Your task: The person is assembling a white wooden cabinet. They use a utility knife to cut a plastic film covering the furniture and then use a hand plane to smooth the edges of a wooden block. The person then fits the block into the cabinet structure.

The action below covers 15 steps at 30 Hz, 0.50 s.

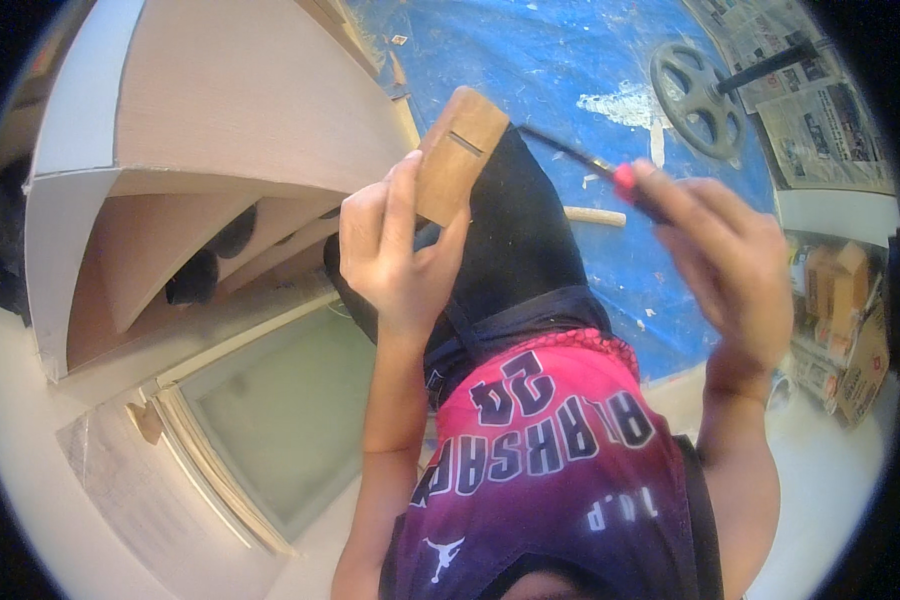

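Note:
My left hand (395, 235) grips a wooden block (460, 150) by its lower end, thumb on one side and fingers on the other. The block is light brown with a narrow slot cut across its face, much like the sole of a small wooden hand plane. My right hand (725, 250) is closed round the pink-red and black handle of a slim dark-shafted hand tool (570, 150). The tool's tip points left and ends close to the block's right edge; whether they touch I cannot tell. Motion blurs the tool, so its exact kind does not show.
A blue sheet (630, 280) with white stains covers the floor, with a short wooden stick (595, 216) on it. A grey spoked wheel (697, 100) stands at the far right. Cardboard boxes (840, 290) lie farther right. A wooden cabinet (240, 100) rises at the left.

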Available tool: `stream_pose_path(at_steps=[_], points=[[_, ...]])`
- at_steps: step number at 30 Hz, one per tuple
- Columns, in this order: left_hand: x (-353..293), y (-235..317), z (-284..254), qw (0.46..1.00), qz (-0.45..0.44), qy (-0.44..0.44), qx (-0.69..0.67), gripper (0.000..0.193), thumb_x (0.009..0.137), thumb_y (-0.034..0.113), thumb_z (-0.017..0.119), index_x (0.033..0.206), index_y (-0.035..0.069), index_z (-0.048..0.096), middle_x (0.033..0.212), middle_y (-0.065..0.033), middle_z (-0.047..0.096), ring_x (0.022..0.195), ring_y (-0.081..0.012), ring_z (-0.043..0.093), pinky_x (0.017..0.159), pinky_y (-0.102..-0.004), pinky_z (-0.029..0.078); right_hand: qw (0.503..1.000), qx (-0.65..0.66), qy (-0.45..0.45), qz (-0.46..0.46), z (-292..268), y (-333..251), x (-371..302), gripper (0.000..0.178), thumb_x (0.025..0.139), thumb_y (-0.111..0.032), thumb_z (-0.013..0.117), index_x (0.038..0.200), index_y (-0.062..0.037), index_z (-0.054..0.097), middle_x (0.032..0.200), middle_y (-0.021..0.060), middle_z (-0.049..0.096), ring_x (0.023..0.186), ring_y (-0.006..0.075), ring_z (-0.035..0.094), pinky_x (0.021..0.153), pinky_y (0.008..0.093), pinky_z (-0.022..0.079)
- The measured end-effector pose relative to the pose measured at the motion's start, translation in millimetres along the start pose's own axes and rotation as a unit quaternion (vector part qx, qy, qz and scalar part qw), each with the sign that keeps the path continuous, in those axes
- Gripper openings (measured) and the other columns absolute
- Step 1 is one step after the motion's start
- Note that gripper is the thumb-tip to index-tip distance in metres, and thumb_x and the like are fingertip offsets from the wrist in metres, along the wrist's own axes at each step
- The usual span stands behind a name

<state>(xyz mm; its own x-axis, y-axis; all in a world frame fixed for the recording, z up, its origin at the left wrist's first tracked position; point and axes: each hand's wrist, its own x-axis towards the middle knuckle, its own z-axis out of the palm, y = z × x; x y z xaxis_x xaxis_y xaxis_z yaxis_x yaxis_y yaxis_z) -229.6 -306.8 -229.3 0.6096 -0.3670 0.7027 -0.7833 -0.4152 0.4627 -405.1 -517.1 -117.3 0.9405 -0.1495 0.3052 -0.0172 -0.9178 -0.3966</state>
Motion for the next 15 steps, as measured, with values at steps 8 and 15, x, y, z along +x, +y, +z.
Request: stream_pose_path(at_steps=[8,15], points=[[24,-11,13,0.663,-0.434,-0.067,-0.606,0.039,0.103,0.032,0.062,0.130,0.005,0.063,0.121,-0.0114,0.069,0.104,-0.0206,0.067,0.085,-0.0378,0.053,0.848,0.459,0.150,0.219,53,44,-2,0.035,0.106,-0.019,0.059,0.136,-0.0010,0.055,0.085,-0.0002,0.056,0.074,0.0069,0.054,0.064,0.0236,0.044],[86,5,-1,0.679,-0.351,-0.073,-0.641,0.041,0.104,0.034,0.060,0.135,0.007,0.059,0.122,-0.0122,0.069,0.105,-0.0250,0.069,0.082,-0.0412,0.058,0.805,0.515,0.159,0.248,71,25,17,0.030,0.098,-0.022,0.074,0.119,-0.0026,0.064,0.084,-0.0033,0.059,0.062,0.0054,0.052,0.059,0.0244,0.045]])
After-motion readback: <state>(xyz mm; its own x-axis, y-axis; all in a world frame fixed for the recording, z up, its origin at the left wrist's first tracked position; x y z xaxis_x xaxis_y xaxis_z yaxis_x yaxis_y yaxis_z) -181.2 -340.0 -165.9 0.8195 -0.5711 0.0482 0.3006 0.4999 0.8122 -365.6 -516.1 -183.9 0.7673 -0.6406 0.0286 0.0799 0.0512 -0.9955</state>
